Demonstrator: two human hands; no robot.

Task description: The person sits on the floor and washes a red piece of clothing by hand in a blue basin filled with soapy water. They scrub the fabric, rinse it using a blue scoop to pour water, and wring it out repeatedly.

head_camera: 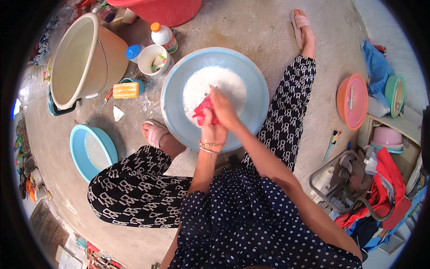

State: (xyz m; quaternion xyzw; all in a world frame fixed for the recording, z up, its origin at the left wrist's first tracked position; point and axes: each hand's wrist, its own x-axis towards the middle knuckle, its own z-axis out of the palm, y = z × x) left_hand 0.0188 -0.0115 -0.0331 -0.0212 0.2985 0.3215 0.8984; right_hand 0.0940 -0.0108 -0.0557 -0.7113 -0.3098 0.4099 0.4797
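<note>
A wide light-blue basin [171, 94] stands on the floor between my feet, with white suds in it. Over the suds I hold a wet, bunched red cloth [203, 111] between both hands. My left hand [214, 129], with bracelets at the wrist, grips it from below. My right hand [221, 106] closes on its right side and partly hides it. Left of the basin, a yellow-orange bar of soap [126, 90] rests on a small blue-green container. Behind it stand a white tub [147, 60] with small pieces inside and a white bottle with an orange cap [163, 37].
At upper left stands a large bucket [111, 55] with a wire handle. A knife [105, 101] lies beside it, and a small blue basin [109, 148] is near my left knee. A red tub [174, 13] is at the top; an orange-rimmed basin [341, 104] sits right.
</note>
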